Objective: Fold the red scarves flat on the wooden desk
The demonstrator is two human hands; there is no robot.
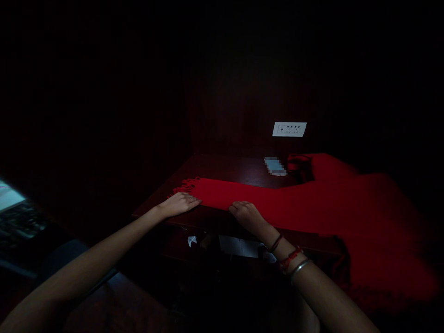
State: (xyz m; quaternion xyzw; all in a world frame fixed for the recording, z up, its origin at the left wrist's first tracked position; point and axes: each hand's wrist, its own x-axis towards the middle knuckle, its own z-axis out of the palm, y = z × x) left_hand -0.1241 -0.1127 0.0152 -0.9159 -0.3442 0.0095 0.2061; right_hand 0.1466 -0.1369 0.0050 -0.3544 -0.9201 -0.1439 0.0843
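A red scarf (305, 201) with a fringed end lies stretched along the dark wooden table (222, 166). My left hand (179, 204) rests flat at the fringed left end, its fingers extended over the near edge of the cloth. Farther right, my right hand (247, 216) has its fingers curled onto that same near edge, gripping the fabric. Between the hands the strip is narrow and smooth. To the right the scarf widens into loose layers, and part of it hangs over the table's front.
A pale, pixelated flat object (275, 166) lies behind the scarf. On the wall above is a white socket panel (289, 129). Below the tabletop, a white scrap (192, 240) and a pale strip (239, 246) show in shadow. Most surroundings are too dark to make out.
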